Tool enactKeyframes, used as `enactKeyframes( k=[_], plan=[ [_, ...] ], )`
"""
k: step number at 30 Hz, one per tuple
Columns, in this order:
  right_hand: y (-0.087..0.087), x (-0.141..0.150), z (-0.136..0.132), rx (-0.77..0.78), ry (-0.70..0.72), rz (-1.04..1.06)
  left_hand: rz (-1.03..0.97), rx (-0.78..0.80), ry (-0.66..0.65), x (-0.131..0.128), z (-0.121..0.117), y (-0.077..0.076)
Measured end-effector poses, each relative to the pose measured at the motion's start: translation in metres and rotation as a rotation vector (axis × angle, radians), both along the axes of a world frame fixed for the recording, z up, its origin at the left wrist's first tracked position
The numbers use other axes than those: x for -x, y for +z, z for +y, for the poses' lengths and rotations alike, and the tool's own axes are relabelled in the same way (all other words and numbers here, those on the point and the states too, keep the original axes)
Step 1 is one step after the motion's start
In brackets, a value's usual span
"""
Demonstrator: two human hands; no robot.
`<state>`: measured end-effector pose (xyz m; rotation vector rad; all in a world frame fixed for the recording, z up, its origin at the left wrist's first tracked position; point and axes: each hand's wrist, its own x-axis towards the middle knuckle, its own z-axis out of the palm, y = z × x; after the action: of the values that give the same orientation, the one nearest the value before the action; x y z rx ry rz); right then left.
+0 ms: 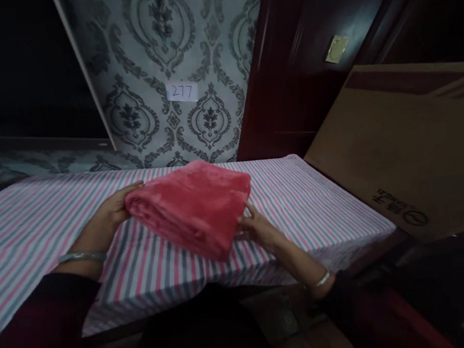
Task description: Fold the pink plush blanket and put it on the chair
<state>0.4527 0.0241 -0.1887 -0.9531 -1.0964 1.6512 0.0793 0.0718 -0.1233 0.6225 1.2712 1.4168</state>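
A folded, plush pink-red blanket [201, 201] is held between my two hands above a striped tablecloth [322, 201]. My left hand [121, 204] grips its left corner, with the fingers partly hidden behind the fold. At the lower right edge, my right hand [256, 225] grasps the blanket, its thumb and fingers bent around the side. The blanket lies tilted, with its near corner pointing toward me and its layered folds showing along the left front. Whether its underside touches the cloth, I cannot tell.
To the right leans a large cardboard box [423, 153] beside a dark red wooden panel [286, 68]. A dark screen [14, 72] stands at the upper left. On the patterned wall, a paper label [182, 91] reads 277. The table's front edge runs just before me.
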Motion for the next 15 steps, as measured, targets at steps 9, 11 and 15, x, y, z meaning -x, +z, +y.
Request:
enactKeyframes(
  k=[9, 11, 15],
  plan=[
    [-0.011, -0.004, 0.051, 0.18, -0.27, -0.117, -0.292, 0.005, 0.216, -0.002, -0.075, -0.059],
    [-0.002, -0.014, 0.075, 0.188, -0.339, -0.16, -0.345, 0.022, 0.185, -0.025, -0.086, -0.06],
    [0.005, -0.017, 0.104, 0.129, -0.361, -0.235, -0.338, 0.038, 0.094, -0.066, -0.108, -0.06]
  ],
)
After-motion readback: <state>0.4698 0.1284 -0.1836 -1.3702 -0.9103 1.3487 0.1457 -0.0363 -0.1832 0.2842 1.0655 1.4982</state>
